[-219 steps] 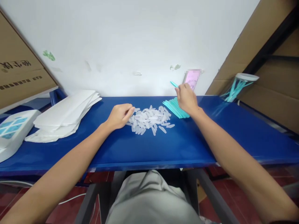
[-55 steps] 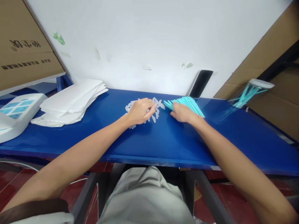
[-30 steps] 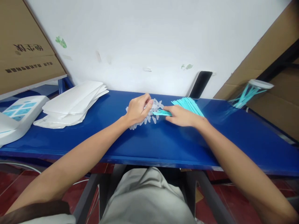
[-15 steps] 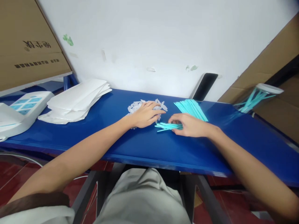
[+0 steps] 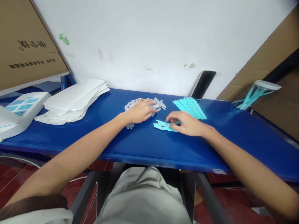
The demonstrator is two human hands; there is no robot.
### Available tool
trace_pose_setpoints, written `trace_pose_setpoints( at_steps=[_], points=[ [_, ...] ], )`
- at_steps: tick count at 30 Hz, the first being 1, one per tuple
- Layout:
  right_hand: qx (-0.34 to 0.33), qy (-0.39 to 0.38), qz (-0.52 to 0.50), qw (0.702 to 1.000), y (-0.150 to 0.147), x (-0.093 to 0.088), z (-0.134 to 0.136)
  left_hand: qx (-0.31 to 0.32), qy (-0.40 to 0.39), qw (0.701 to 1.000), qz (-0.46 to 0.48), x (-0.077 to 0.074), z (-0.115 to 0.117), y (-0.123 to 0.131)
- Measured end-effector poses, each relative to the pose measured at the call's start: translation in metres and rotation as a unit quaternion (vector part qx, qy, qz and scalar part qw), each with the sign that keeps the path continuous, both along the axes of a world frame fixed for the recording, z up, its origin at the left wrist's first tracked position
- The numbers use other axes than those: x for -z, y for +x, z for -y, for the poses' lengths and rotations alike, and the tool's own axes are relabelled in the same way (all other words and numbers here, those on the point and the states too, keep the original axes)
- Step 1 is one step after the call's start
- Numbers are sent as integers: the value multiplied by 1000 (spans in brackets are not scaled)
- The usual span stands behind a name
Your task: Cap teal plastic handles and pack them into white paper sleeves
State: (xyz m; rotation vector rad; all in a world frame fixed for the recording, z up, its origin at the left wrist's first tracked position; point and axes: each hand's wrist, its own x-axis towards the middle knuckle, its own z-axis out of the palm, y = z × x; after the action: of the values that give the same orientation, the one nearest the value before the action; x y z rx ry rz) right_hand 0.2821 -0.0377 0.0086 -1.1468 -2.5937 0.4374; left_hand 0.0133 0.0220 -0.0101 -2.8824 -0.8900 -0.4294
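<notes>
My left hand [image 5: 141, 111] lies palm down, fingers spread, over a heap of small translucent white plastic pieces [image 5: 133, 102], covering part of it. To its right, my right hand [image 5: 183, 123] has its fingers curled and thumb bent over a small loose bunch of thin turquoise sticks [image 5: 160, 125]. Most of this bunch rests on the table. One stick slants up between thumb and fingers, its far end hidden by the hand. Just behind the right hand a larger fan of turquoise sticks [image 5: 190, 107] is spread on the tabletop.
The blue table [image 5: 140, 146] meets a white wall. White paper bags [image 5: 72, 99] and a white device with blue panels [image 5: 23, 107] are at left. A dark-screened phone [image 5: 204, 84] leans on the wall. At right, a clear container [image 5: 254, 93] of turquoise sticks lies tipped over.
The bunch under my right hand has spread out lower on the table, and its fingers have loosened. My left hand has shifted slightly left over the white pieces. The view has turned slightly.
</notes>
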Motion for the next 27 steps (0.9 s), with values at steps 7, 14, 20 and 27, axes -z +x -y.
trace_pose_setpoints(
  at_steps=[7,14,20,27],
  points=[
    [60,51,-50,996,-1,9,-7,36,62,992,100,-12,12,5],
    [33,83,-30,996,-2,11,-9,133,85,985,63,-10,44,24],
    [42,83,-29,995,-3,10,-7,136,31,990,-8,5,50,35],
    [118,75,-20,990,-6,3,-3,128,-20,991,43,0,43,32]
  ],
)
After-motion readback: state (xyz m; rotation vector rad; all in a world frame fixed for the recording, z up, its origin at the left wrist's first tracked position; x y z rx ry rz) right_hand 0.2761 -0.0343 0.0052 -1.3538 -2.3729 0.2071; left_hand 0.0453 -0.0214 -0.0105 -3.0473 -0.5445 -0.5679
